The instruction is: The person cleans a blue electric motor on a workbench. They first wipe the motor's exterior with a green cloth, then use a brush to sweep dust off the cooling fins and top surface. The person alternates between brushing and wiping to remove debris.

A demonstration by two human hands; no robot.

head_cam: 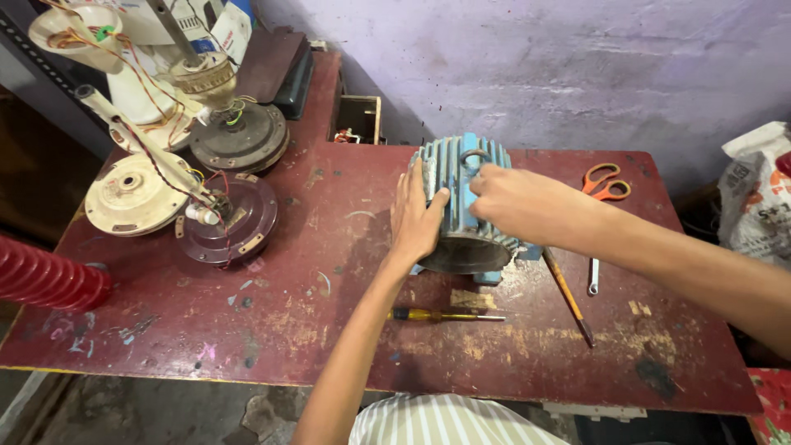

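Nearest the person, a yellow-handled screwdriver (441, 315) lay crosswise on the worn red table (272, 330), with a long pencil-like tool (567, 295) slanting just right of it. Beyond these sat the blue finned motor housing (461, 210), directly ahead of both hands, its long axis running away from the person and its open round end facing back. The left hand (416, 218) was pressed flat against its left flank; the right hand (515, 202) came over the top from the right, fingers closed near the lifting ring. Both hands touched it equally. Farther off lay orange scissors (606, 181) and, left, dismantled fan motors (210, 185).
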